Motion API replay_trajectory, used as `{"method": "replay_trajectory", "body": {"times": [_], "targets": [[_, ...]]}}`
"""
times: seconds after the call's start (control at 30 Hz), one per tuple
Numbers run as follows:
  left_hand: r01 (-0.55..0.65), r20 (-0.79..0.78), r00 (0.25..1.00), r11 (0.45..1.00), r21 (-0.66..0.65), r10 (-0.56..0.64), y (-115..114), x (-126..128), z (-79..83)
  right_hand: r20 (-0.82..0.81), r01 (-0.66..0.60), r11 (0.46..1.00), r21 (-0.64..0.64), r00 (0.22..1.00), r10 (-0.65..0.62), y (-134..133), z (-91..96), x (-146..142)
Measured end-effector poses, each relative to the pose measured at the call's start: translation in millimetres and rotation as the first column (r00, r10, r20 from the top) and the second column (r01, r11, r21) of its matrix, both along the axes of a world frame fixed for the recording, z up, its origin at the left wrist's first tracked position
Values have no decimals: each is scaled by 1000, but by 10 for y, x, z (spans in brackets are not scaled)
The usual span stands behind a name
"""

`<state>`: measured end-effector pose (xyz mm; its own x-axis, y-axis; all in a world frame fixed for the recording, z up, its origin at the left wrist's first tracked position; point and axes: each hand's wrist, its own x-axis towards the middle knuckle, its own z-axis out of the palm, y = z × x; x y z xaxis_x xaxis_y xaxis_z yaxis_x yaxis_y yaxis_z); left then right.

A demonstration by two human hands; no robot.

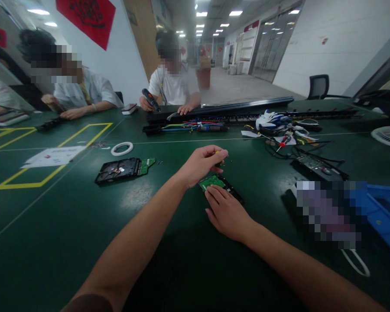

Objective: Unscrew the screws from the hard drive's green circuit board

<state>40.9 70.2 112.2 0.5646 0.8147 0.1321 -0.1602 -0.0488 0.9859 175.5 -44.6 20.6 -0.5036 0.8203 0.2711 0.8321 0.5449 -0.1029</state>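
My left hand is closed in a pinch on a short screwdriver with a yellow and black handle, held above the far edge of a hard drive. The screwdriver's tip is hidden. That hard drive lies flat with its green circuit board facing up. My right hand rests on its near side, with the fingers stretched out across the board and the drive's edge. To the left sits another hard drive, its green circuit board sticking out at one end. Tiny screws lie beside it.
A white ring of tape and a paper sheet lie left. Gloves, a red screwdriver, cables and another drive are right, near a blue bin. Opposite, a person holds a power screwdriver beside long black strips.
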Motion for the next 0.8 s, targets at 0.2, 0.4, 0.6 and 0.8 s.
{"method": "replay_trajectory", "body": {"times": [0.2, 0.4, 0.6, 0.8], "targets": [[4, -43, 999, 998, 67, -1, 36, -41, -27, -29, -10, 1000, -3, 1000, 10, 7, 4, 4], [-8, -26, 1000, 998, 57, 10, 56, -54, -13, -31, -9, 1000, -11, 999, 9, 0, 10, 0], [31, 25, 999, 999, 26, -32, 73, -62, -7, -12, -11, 1000, 3, 1000, 12, -2, 4, 4], [112, 50, 993, 993, -35, -110, 83, -106, 12, -28, -17, 1000, -2, 999, 17, 2, 7, 6]]}}
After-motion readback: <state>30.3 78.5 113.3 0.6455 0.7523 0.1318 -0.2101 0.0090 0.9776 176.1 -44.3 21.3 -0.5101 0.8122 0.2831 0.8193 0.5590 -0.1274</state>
